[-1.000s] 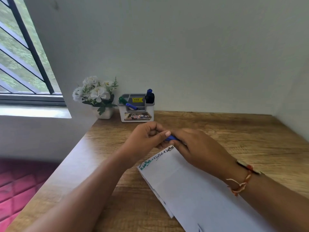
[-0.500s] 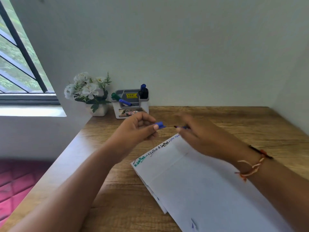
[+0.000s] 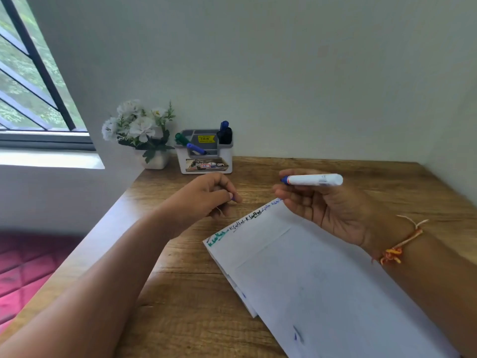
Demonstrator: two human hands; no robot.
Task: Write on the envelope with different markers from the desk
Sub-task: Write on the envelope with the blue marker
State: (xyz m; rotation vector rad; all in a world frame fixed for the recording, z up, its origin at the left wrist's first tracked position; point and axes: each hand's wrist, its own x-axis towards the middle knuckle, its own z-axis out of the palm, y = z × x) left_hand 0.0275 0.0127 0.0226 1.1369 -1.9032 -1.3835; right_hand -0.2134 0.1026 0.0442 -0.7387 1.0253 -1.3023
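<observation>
Right hand (image 3: 327, 202) grips the white marker (image 3: 313, 180); left hand (image 3: 206, 196) pinches its blue cap (image 3: 233, 198). Uncapping appears complete. Next: lower tip onto envelope (image 3: 309, 275).

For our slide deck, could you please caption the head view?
Right hand holds an uncapped blue marker, left hand its cap, above the envelope.

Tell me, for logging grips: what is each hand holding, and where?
Right hand: white marker, gripped near its blue end. Left hand: small blue cap, pinched at fingertips.
</observation>
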